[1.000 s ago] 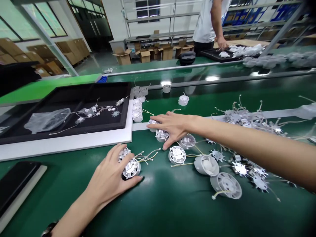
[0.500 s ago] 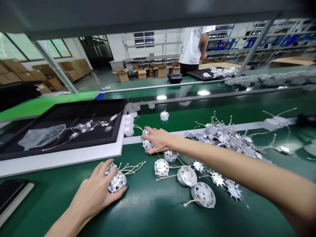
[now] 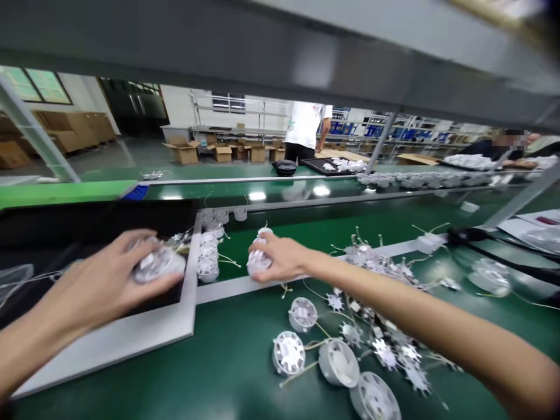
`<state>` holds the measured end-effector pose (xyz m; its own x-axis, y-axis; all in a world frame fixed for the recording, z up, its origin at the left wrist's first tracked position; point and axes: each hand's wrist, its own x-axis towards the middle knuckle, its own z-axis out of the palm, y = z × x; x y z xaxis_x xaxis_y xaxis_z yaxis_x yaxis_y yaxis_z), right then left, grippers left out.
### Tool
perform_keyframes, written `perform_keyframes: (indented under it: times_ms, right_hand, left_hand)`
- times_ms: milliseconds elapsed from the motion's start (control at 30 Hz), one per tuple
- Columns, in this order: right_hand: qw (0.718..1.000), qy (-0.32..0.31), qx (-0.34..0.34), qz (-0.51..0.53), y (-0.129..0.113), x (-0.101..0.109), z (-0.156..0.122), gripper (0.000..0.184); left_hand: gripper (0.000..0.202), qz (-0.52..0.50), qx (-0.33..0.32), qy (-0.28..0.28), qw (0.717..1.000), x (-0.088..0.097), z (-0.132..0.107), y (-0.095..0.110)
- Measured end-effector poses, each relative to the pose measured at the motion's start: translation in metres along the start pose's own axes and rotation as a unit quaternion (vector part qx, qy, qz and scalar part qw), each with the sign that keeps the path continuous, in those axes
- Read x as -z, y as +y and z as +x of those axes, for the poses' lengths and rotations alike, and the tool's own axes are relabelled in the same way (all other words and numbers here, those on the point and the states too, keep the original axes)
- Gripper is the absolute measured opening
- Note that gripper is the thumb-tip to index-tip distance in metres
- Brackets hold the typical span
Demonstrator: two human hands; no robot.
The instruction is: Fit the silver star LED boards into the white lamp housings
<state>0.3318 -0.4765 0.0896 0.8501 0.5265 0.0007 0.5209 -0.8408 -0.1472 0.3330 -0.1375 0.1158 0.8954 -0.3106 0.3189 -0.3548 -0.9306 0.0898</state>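
Your left hand (image 3: 98,284) is clamped on a round white housing (image 3: 158,263), with the fingers wrapped over its top. The housing is above the right end of the black tray (image 3: 87,221); you cannot tell from this view whether it touches the tray. Your right hand (image 3: 280,259) is clamped on a second round housing (image 3: 259,262), held just above the white strip (image 3: 236,287) that crosses the green desk (image 3: 227,373).

Between your hands, a column of wired housings (image 3: 207,269) stands just beside the tray's white frame (image 3: 109,347). Below your right forearm, loose housings (image 3: 303,314) lie on the desk near star-shaped boards (image 3: 335,301). A tangle of wired boards (image 3: 376,259) sits on and around the strip, to the right of your right hand.

Farther along, a co-worker in a white T-shirt (image 3: 305,125) stands at a far black tray (image 3: 332,166) holding white parts. Cardboard boxes (image 3: 184,151) stand on the floor beyond.
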Motion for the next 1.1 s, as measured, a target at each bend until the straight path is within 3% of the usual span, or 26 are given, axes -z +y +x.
perform_keyframes:
  times_ms: [100, 167, 233, 400, 433, 467, 567, 667, 767, 833, 933, 1033, 1100]
  right_hand:
    - [0.996, 0.063, -0.048, 0.028, 0.038, 0.034, 0.028, 0.071]
    - [0.990, 0.091, -0.103, 0.022, 0.074, 0.050, 0.064, 0.071]
    - [0.983, 0.096, -0.157, 0.007, 0.112, 0.055, 0.107, 0.078]
    - [0.973, 0.040, -0.224, -0.035, 0.185, 0.026, 0.215, 0.066]
    - [0.971, 0.033, -0.233, -0.041, 0.193, 0.017, 0.232, 0.067]
    - [0.969, 0.030, -0.241, -0.046, 0.200, 0.007, 0.248, 0.068]
    - [0.966, 0.047, -0.248, -0.057, 0.212, -0.021, 0.282, 0.073]
    - [0.966, 0.066, -0.245, -0.057, 0.213, -0.043, 0.299, 0.077]
    - [0.962, 0.106, -0.243, -0.062, 0.211, -0.050, 0.299, 0.082]
    - [0.955, 0.167, -0.238, -0.059, 0.209, -0.043, 0.289, 0.074]
    - [0.947, 0.217, -0.232, -0.046, 0.207, -0.023, 0.259, 0.049]
    - [0.959, 0.169, -0.227, -0.033, 0.197, -0.010, 0.223, 0.034]
    - [0.971, 0.133, -0.196, -0.023, 0.181, -0.010, 0.206, 0.035]
  left_hand:
    - [0.071, 0.042, -0.019, -0.022, 0.999, 0.008, 0.071, 0.008]
    - [0.078, 0.037, -0.031, -0.053, 0.997, -0.002, 0.118, 0.014]
    - [0.090, 0.033, -0.031, -0.066, 0.997, -0.024, 0.164, 0.018]
    - [0.078, 0.039, -0.035, -0.065, 0.997, -0.105, 0.272, 0.022]
    - [0.075, 0.045, -0.033, -0.068, 0.996, -0.123, 0.291, 0.022]
    - [0.057, 0.049, -0.029, -0.065, 0.996, -0.140, 0.309, 0.021]
    - [0.051, 0.056, -0.019, -0.057, 0.997, -0.186, 0.349, 0.018]
    - [0.050, 0.053, 0.002, -0.079, 0.995, -0.217, 0.365, 0.015]
    - [0.051, 0.038, 0.021, -0.123, 0.991, -0.224, 0.366, 0.011]
    - [0.056, 0.019, 0.014, -0.123, 0.992, -0.213, 0.360, 0.006]
    - [0.059, -0.006, -0.026, -0.088, 0.996, -0.179, 0.339, -0.006]
    - [0.055, -0.020, -0.064, -0.079, 0.995, -0.148, 0.301, -0.020]
    - [0.048, -0.032, -0.080, -0.121, 0.989, -0.136, 0.271, -0.025]
